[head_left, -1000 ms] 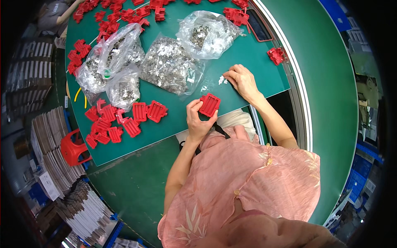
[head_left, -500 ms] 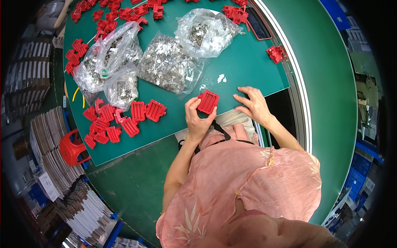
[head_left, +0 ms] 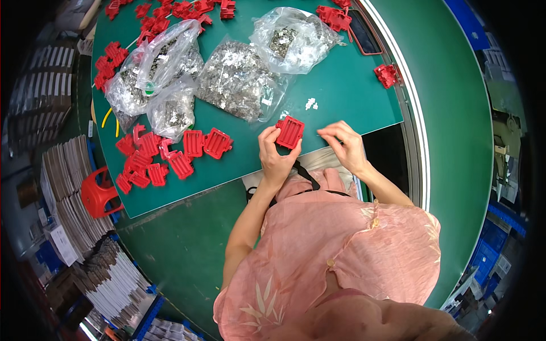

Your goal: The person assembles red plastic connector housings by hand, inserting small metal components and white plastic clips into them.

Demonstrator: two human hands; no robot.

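Note:
My left hand [head_left: 277, 156] grips a red slotted plastic case [head_left: 290, 132] by its left and lower edges, between thumb and fingers. The case has several long parallel grooves and is held near the table's front edge. To its right, apart from it, my right hand [head_left: 345, 146] has thumb and forefinger pinched together. Anything between those fingertips is too small to make out. A few small white-silver metal pieces [head_left: 311, 104] lie on the green table [head_left: 341, 85] just beyond the hands.
Clear bags of small metal parts [head_left: 242, 79] lie beyond my left hand. Similar red cases [head_left: 181, 165] are spread at the left front, and more red parts [head_left: 153, 25] at the back. A phone [head_left: 364, 34] lies far right, near a red part [head_left: 385, 75]. A red stool [head_left: 99, 193] stands left.
My right hand's fingers, spread before, have come together in a pinch. My left hand still holds the red case. The whole view has shifted slightly.

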